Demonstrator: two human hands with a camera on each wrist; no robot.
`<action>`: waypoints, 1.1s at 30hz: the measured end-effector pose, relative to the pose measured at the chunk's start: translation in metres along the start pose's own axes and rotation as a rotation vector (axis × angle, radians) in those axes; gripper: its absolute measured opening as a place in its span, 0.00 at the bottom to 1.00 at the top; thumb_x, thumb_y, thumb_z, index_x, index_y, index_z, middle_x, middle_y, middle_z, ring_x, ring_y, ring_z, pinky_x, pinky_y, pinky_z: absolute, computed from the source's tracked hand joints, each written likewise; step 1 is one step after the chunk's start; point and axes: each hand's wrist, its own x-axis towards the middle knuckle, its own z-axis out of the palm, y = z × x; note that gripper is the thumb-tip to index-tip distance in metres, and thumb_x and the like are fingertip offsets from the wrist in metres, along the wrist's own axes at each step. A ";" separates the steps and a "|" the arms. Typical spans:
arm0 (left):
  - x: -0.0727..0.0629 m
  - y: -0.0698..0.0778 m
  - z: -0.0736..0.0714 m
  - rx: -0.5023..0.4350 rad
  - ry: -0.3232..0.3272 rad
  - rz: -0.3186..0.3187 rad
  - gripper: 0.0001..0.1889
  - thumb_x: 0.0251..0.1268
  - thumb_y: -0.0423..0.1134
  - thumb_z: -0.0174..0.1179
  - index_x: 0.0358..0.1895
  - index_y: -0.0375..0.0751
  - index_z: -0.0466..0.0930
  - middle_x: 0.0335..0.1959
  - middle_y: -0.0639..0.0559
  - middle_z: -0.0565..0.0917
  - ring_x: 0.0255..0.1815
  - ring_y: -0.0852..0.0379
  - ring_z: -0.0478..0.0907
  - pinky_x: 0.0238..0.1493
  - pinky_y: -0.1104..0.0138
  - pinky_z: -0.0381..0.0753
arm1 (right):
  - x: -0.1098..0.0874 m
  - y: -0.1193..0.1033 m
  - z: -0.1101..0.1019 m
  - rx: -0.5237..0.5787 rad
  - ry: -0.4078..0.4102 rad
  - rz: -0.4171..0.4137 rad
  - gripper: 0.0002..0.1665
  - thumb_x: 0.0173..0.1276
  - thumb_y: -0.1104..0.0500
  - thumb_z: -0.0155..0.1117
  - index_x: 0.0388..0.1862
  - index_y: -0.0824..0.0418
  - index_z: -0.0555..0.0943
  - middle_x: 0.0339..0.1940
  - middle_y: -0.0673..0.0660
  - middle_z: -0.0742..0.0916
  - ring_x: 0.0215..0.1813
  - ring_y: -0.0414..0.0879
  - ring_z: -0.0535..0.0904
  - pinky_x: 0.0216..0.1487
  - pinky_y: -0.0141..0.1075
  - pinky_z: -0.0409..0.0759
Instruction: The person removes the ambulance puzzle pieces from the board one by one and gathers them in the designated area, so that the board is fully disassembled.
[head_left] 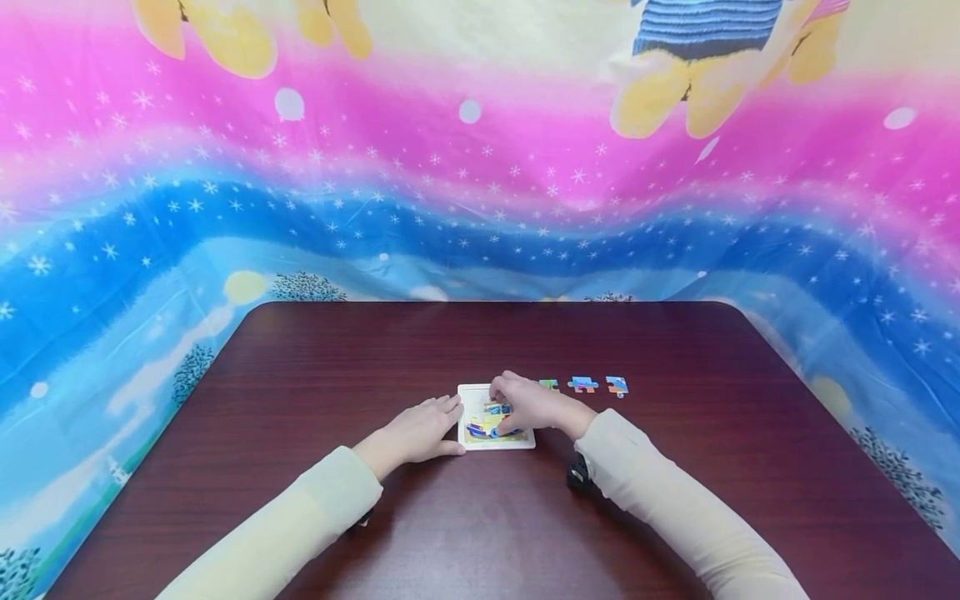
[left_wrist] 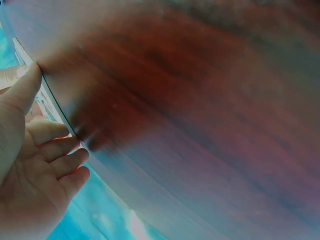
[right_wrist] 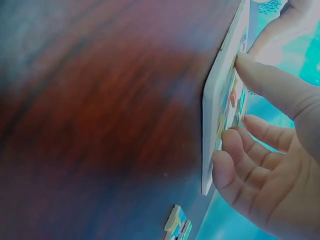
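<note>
While the bare left hand [head_left: 420, 429] in its pale cream sleeve rests against the left edge of a thin, square, white-rimmed jigsaw board [head_left: 517, 446], the right hand [head_left: 536, 406] arches over that board, thumb and fingertips on the yellow-and-blue picture [head_left: 486, 423] inside the rim. The board lies flat on the dark reddish-brown wood-grain table [head_left: 450, 508], between the two hands. The left fingers are extended and grasp nothing, only touching the edge; that seems a sound brace, best kept light and level so the board neither slides nor tips. I cannot tell whether the right hand pinches a piece or merely presses, since its fingers cover the spot. Either way, the step looks like seating a piece, and calls for small turns until the edges line up, then an even push straight down, not sideways, lest neighbours lift. Right of the board, three loose, brightly printed jigsaw pieces [head_left: 582, 384] lie spaced in a row on the table; the right hand should pass above them rather than brush them.
</note>
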 end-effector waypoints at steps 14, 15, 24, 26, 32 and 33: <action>0.001 0.000 0.000 -0.002 0.007 0.002 0.36 0.60 0.53 0.59 0.61 0.25 0.66 0.63 0.33 0.66 0.64 0.41 0.62 0.64 0.55 0.60 | -0.002 0.001 -0.002 0.038 0.017 0.005 0.22 0.53 0.64 0.71 0.47 0.60 0.75 0.37 0.49 0.78 0.36 0.42 0.71 0.41 0.34 0.75; 0.000 0.001 0.000 -0.003 0.006 0.001 0.36 0.60 0.53 0.59 0.61 0.25 0.66 0.63 0.33 0.66 0.64 0.41 0.62 0.64 0.55 0.60 | -0.002 0.001 -0.002 0.045 0.019 0.006 0.22 0.53 0.64 0.71 0.47 0.60 0.75 0.37 0.49 0.77 0.36 0.42 0.72 0.40 0.33 0.75; 0.000 0.001 0.000 0.003 -0.009 -0.006 0.36 0.61 0.53 0.58 0.62 0.26 0.65 0.64 0.34 0.64 0.65 0.41 0.60 0.64 0.56 0.60 | -0.010 0.011 -0.007 0.129 0.050 -0.047 0.22 0.53 0.64 0.70 0.47 0.61 0.76 0.36 0.50 0.77 0.32 0.41 0.73 0.34 0.32 0.76; 0.000 0.001 0.000 -0.002 -0.005 -0.006 0.36 0.60 0.53 0.58 0.62 0.25 0.65 0.64 0.34 0.64 0.65 0.41 0.60 0.64 0.56 0.60 | -0.014 0.015 -0.010 0.129 0.065 -0.066 0.22 0.53 0.64 0.70 0.47 0.61 0.76 0.35 0.50 0.77 0.30 0.41 0.73 0.32 0.32 0.75; 0.000 0.001 0.001 0.006 0.005 0.000 0.36 0.60 0.53 0.58 0.61 0.26 0.66 0.64 0.35 0.65 0.65 0.41 0.61 0.64 0.56 0.60 | -0.027 0.032 -0.019 0.140 0.107 -0.096 0.22 0.54 0.64 0.70 0.48 0.62 0.76 0.34 0.53 0.76 0.29 0.42 0.73 0.31 0.33 0.74; 0.000 0.001 0.001 0.006 0.004 0.000 0.36 0.60 0.53 0.58 0.61 0.26 0.66 0.64 0.35 0.64 0.65 0.42 0.61 0.64 0.56 0.60 | -0.029 0.035 -0.020 0.145 0.110 -0.087 0.22 0.54 0.64 0.70 0.48 0.62 0.75 0.35 0.53 0.76 0.30 0.42 0.73 0.32 0.33 0.74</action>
